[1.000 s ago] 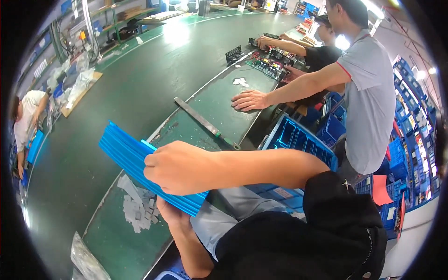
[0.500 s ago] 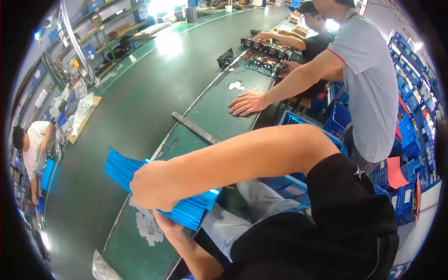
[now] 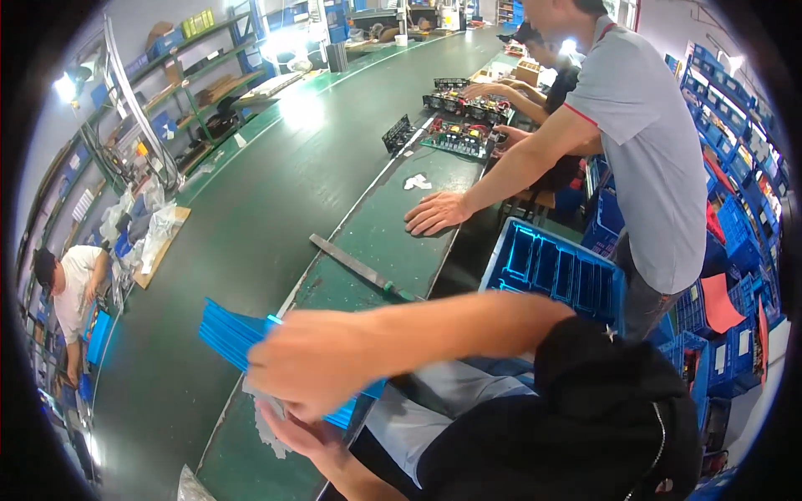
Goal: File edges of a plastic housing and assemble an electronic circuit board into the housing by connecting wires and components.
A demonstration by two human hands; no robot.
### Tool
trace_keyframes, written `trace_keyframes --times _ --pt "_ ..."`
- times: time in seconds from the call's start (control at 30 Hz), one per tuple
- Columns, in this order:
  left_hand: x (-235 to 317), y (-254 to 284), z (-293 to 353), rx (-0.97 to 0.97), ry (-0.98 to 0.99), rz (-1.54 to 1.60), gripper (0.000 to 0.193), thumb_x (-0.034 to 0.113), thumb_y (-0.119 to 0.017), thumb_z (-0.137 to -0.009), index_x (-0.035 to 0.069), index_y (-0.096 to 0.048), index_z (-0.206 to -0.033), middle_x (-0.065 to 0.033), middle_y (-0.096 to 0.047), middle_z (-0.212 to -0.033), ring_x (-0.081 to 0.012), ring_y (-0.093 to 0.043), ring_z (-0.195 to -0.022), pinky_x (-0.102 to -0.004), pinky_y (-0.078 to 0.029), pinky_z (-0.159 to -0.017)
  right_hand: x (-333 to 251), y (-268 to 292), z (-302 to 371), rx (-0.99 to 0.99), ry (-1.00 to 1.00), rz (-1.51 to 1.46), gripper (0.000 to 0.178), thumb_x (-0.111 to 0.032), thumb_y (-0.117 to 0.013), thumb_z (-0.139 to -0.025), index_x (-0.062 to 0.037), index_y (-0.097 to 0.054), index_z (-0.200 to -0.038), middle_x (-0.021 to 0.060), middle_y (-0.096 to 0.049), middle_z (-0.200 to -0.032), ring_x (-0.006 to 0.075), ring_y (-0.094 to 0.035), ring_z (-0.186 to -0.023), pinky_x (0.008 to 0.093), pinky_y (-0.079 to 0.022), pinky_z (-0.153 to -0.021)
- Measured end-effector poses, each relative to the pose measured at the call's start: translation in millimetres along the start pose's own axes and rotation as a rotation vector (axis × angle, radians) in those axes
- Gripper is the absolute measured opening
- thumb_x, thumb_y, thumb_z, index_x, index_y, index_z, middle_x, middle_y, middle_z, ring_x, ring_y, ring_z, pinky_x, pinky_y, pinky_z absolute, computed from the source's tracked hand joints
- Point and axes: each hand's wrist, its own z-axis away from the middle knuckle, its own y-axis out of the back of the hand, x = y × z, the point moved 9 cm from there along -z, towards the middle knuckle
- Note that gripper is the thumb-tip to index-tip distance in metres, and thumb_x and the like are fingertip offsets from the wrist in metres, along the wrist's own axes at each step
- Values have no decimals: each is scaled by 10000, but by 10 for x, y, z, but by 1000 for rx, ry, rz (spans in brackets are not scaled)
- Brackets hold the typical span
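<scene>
A blue ribbed metal housing lies at the near edge of the bench, partly over my lap. My right hand is closed and lies across its middle, slightly blurred; whatever its fingers grip is hidden beneath it. Below, my left hand holds the near side of the housing, its fingers partly covered by the right hand. Farther along the bench lies a flat metal file with a green handle. Torn grey-white scraps stick to the bench by my left hand.
A blue crate of similar blue pieces stands right of the bench. Beside it a co-worker leans a hand on the bench. Circuit board assemblies sit farther up, near another person's hands. A wide green conveyor belt runs along the left.
My right hand has shifted a little to the right along the housing and its forearm has dropped, uncovering the crate and the file's handle. The whole view has tilted slightly upward.
</scene>
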Motion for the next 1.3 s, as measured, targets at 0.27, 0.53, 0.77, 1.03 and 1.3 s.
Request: trace_keyframes --times 0.27,0.53,0.77,1.03,1.3 --pt "-151 -146 106 -109 7 -158 552 410 -578 -954 11 -524 -1331 -132 -601 -1256 -293 -590 -1142 -452 -465 -984 391 -254 2108 301 -473 -625 124 -166 -706 -805 -70 -653 -865 49 -611 -767 181 -610 -633 277 -491 -574" --pt "-195 -152 41 -152 -113 -152 555 371 -580 -975 -9 -489 -1370 -152 -569 -1314 -296 -583 -1149 -457 -481 -965 840 -727 3836 107 -1087 -456 182 -160 -713 -764 -8 -673 -856 125 -677 -747 192 -656 -674 315 -520 -652" --pt "-378 -154 67 -169 -127 -124 555 406 -592 -965 23 -518 -1359 -128 -584 -1317 -283 -594 -1134 -466 -485 -934 1181 -861 4308 223 -1079 -548 133 -140 -683 -769 -20 -671 -823 82 -681 -759 158 -654 -689 275 -535 -668" --pt "-444 -301 455 131 -172 -295 477 301 -664 -904 47 -595 -1301 -143 -607 -1280 -272 -584 -1133 -408 -456 -934 896 -855 4453 314 -902 -622 138 -127 -709 -788 -42 -685 -894 68 -667 -760 139 -636 -705 296 -529 -682" --pt "-614 211 -253 39 -194 -230 464 387 -705 -828 24 -651 -1113 -189 -623 -1115 -330 -599 -996 -438 -471 -868 689 -606 4790 403 -1006 -602 273 -156 -551 -869 -12 -727 -1020 131 -627 -898 240 -611 -808 329 -493 -716"
